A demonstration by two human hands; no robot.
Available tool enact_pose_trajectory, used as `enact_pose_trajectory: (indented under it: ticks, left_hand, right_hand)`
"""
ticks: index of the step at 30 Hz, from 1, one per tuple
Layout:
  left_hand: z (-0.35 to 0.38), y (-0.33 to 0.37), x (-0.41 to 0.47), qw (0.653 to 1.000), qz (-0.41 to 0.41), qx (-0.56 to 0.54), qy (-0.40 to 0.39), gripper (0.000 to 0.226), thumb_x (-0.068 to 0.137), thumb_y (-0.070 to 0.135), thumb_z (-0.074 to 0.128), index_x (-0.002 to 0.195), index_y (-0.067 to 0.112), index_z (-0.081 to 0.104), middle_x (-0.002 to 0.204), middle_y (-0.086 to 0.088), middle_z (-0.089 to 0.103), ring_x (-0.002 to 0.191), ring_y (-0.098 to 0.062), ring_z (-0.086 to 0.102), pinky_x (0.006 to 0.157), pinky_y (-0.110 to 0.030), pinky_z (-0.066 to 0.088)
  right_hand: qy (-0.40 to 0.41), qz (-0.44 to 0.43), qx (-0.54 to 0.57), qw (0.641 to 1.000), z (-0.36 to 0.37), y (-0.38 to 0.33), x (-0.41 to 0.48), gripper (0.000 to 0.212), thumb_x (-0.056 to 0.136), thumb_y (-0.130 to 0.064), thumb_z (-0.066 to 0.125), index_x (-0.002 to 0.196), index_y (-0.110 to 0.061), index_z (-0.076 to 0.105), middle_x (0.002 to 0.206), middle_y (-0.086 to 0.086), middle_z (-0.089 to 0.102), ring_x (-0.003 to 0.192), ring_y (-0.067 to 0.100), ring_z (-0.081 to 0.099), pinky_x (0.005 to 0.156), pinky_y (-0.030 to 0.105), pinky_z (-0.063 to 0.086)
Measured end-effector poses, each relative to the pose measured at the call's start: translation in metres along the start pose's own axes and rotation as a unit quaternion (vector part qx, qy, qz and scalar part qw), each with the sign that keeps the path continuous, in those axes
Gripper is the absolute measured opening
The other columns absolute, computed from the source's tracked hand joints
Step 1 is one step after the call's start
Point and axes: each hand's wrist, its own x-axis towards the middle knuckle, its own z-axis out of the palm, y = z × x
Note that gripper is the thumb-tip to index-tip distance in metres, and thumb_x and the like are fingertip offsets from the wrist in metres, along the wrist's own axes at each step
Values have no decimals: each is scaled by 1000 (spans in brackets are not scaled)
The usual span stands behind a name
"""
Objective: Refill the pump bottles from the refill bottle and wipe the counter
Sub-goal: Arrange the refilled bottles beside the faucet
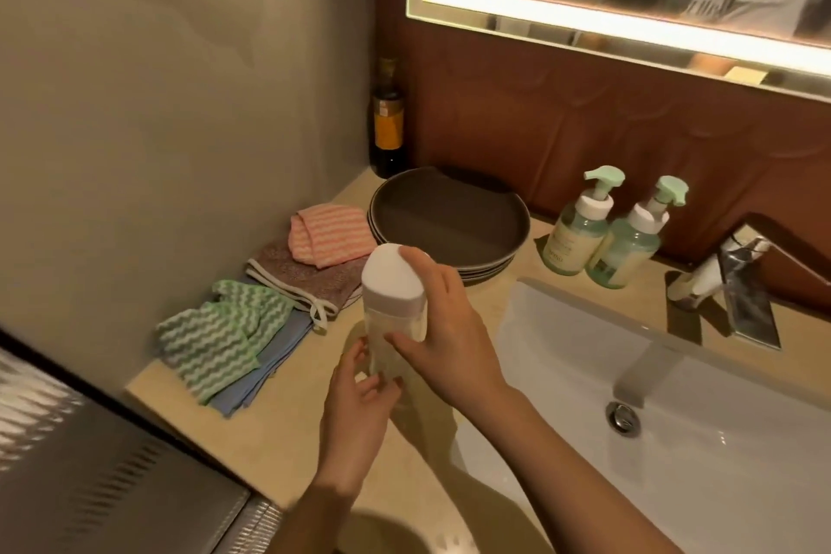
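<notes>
Both hands hold the refill bottle (386, 316) upright above the counter (279, 432), just left of the sink (674, 441). The right hand (445, 328) comes in from the lower right with its forearm stretched across the basin's corner. Its fingers are clamped round the white cap: one fingertip hooks over the top edge and the thumb lies across the clear body just below. The left hand (355, 409) rises from below, wrist bent back, its fingers and thumb curled round the bottle's lower part (whether the base touches the counter is hidden).

The two pump bottles (580, 234) stand side by side at the back, between the stacked plates (445, 225) and the faucet (742, 283), well apart from the hands. Folded cloths (220, 346) lie along the left wall.
</notes>
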Motion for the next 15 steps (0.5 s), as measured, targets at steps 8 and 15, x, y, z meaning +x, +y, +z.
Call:
enact_pose_trajectory:
  ticks: [8,15]
  left_hand:
    - [51,21,42,991,7,90,-95,84,66,26,68,137,49,29,117,20,56,107,-11,61,90,-46,52]
    - [73,24,65,992,-12,78,-102,82,64,33,68,133,52,27,127,6,56,109,-17,59,89,-48,52]
  right_hand:
    - [48,78,-10,996,-23,37,32,86,78,-19,75,144,-35,21,141,-4,32,124,15,40,91,21,41]
    - [54,102,-26,993,-34,53,52,91,79,-21,75,146,-35,15,143,-3,31,128,17,38,94,27,44]
